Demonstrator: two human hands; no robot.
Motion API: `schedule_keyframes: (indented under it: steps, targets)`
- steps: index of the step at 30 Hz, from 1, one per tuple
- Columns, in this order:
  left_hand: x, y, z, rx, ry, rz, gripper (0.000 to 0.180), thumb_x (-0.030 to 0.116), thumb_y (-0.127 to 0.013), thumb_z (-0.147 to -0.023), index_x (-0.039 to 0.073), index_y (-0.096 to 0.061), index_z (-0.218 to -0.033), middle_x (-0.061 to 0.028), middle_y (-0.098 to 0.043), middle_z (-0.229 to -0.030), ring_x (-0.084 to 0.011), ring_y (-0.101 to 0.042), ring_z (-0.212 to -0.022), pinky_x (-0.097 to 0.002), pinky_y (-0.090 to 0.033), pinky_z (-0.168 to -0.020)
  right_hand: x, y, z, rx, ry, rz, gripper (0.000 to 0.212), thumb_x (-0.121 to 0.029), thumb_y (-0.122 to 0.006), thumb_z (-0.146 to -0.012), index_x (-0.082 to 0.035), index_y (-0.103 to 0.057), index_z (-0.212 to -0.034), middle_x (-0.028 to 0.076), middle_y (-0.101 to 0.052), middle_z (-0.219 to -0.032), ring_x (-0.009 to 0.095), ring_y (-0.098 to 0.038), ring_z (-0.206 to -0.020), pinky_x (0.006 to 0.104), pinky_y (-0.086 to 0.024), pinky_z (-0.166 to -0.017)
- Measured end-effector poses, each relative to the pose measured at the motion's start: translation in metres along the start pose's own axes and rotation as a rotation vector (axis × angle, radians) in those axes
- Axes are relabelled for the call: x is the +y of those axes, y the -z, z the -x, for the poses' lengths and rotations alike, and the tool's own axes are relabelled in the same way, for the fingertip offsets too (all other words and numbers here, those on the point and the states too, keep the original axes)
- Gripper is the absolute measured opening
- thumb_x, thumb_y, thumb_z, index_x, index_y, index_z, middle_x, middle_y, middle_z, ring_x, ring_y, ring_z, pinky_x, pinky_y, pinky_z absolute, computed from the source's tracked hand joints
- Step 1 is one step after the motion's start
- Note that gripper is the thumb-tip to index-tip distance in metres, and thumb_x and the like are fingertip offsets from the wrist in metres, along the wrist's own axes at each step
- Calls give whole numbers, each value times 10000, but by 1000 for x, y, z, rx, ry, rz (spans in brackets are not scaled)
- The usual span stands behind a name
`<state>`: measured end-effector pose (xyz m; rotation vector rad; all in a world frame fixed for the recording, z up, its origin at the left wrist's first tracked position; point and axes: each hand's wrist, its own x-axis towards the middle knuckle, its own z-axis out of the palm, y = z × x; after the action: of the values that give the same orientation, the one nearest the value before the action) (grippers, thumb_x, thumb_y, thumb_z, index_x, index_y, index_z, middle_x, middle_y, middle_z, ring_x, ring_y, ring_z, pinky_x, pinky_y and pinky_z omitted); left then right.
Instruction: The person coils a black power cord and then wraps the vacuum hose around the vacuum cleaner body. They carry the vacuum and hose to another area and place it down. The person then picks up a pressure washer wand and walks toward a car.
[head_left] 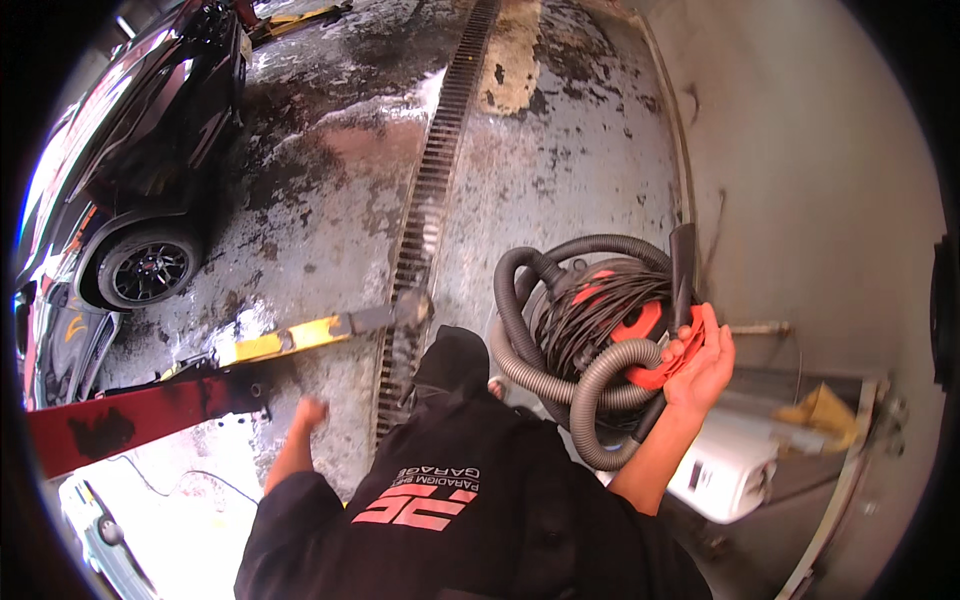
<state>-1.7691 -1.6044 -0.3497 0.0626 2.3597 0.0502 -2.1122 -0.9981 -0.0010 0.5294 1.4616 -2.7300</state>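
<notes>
My right hand (704,368) is at the right, by the wall, its fingers closed around a red piece (682,352). Whether this is a cloth or part of the vacuum, I cannot tell. Against that hand rests a dark tapered nozzle (682,265). Just left of it is a shop vacuum with red parts (640,322), mostly covered by a bundle of black cable (580,320). Its thick grey ribbed hose (520,365) loops around. On the left, my left hand (312,412) hangs beside my body, fingers curled, with nothing visible in it.
A dark car (130,150) stands at the far left. A red lift arm (150,420) with a yellow section (280,343) reaches toward the floor drain grate (430,180). The wall (810,180) runs along my right. A white container (725,465) sits behind my right forearm.
</notes>
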Motion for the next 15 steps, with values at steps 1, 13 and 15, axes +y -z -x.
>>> schedule_keyframes:
  steps: [1, 13, 15]
  targets:
    - [13, -20, 11, -209, 119, 235, 173, 246, -587, -756, 94, -663, -788, -128, -670, -799, -305, -645, -760, -456, -497, -681, -7, -10, -37, 0, -9, 14, 577, -448, -499, -914, -34, -440, -1312, 66, -548, -803, 170, -510, -600, 314, -435, -542]
    - [43, 437, -419, 537, 309, 1066, 329, 310, -551, -890, 12, -645, -786, -111, -643, -703, -189, -608, -651, -355, -480, -617, -41, -154, -461, -49, 5, 68, 587, -424, -502, -918, -31, -388, -1339, 68, -528, -795, 161, -508, -590, 311, -440, -518]
    - [25, 587, -475, 700, 159, 1111, 339, 300, -532, -914, -18, -634, -855, -136, -662, -797, -182, -623, -744, -304, -487, -713, -51, -193, -526, -61, 21, 77, 592, -424, -503, -917, -33, -375, -1342, 70, -526, -796, 162, -506, -586, 311, -439, -515]
